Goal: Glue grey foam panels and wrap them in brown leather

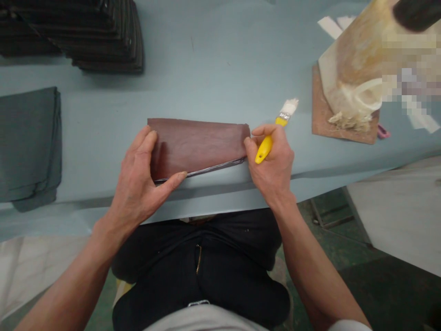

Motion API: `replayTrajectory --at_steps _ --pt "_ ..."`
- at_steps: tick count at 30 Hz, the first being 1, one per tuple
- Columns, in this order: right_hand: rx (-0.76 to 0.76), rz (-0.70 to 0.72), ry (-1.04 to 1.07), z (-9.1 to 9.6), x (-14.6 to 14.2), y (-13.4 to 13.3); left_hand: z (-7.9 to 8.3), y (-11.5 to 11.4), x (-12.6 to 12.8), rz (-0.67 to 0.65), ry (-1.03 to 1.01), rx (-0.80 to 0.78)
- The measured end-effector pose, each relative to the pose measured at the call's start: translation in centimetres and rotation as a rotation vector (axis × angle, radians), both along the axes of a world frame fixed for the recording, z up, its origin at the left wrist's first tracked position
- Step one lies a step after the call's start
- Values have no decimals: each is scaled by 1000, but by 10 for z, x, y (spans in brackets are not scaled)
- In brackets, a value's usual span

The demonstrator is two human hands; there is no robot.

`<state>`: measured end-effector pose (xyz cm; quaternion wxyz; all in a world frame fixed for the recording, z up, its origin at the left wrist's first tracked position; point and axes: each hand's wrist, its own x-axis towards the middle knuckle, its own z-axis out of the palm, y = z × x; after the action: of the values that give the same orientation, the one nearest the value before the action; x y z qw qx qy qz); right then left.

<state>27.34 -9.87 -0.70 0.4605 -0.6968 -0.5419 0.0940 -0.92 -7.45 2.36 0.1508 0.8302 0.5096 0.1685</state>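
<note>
A flat, dark red-brown leather piece (198, 145) lies near the front edge of the pale blue table (213, 73). My left hand (141, 184) rests on its left end, fingers stretched over the top and thumb along the front edge. My right hand (272, 161) touches the piece's right end and is closed round the yellow handle of a small brush (275, 131). The white bristles point up and away from me, off the leather.
A stack of dark sheets (96, 32) sits at the back left, and folded grey material (29, 147) at the left. On the right, a glue-stained container (354, 78) stands on a brown board (322, 117). White strips lie at the back right.
</note>
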Motion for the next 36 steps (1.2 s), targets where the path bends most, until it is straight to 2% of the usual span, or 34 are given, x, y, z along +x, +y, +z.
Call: replayTrajectory --at_steps 7,13,24,30,33,36 --pt "74 -16 -18 -2 -1 0 -17 3 -7 9 -83 50" --pt "85 -34 -23 0 1 0 -19 3 -8 3 -97 61" --pt "7 -98 72 3 3 -2 -23 2 -8 -31 -92 117" --pt "-43 -107 108 8 4 -2 -28 -7 -15 71 -75 102" --pt "-21 -120 67 10 3 -2 -29 -12 -20 128 -79 101" --pt "-3 -113 47 11 3 -2 -29 -15 -22 129 -80 108"
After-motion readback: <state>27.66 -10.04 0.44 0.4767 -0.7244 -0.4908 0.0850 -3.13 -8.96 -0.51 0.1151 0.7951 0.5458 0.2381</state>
